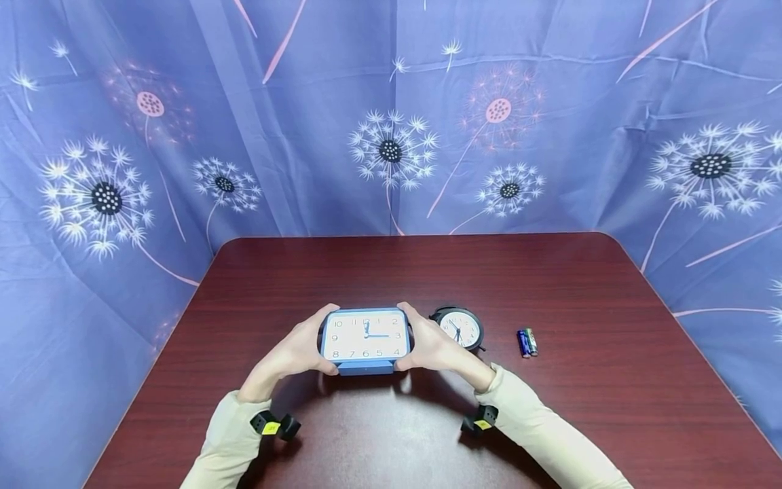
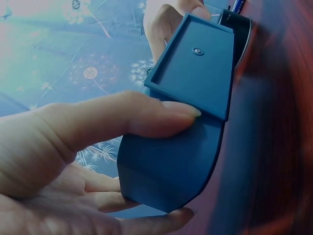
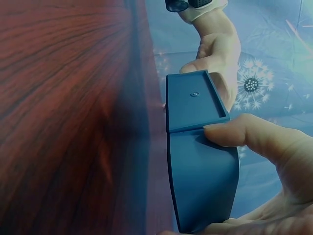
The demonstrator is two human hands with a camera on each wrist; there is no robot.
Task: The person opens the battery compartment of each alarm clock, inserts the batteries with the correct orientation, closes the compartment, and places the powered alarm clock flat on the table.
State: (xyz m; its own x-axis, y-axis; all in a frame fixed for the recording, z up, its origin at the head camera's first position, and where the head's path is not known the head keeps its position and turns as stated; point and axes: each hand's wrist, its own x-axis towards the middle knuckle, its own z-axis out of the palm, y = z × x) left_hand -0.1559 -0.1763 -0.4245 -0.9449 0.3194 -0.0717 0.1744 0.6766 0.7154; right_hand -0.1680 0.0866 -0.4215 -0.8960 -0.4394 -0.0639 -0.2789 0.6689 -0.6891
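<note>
A blue rectangular alarm clock [image 1: 365,336] with a white face is held between both hands, its dial toward the head camera. My left hand [image 1: 297,348] grips its left end; in the left wrist view the thumb presses the underside beside the recessed base [image 2: 195,63]. At the other end my right hand [image 1: 430,345] grips it, thumb below and fingers at the far edge. The right wrist view shows the clock's blue underside [image 3: 203,171] above the table. Partly behind the right hand is a small round black clock [image 1: 461,329].
Two small batteries [image 1: 527,343] lie side by side on the dark red wooden table [image 1: 580,285], right of the round clock. A blue curtain [image 1: 305,170] with dandelion prints hangs behind and at both sides. Each wrist wears a black camera [image 1: 284,428].
</note>
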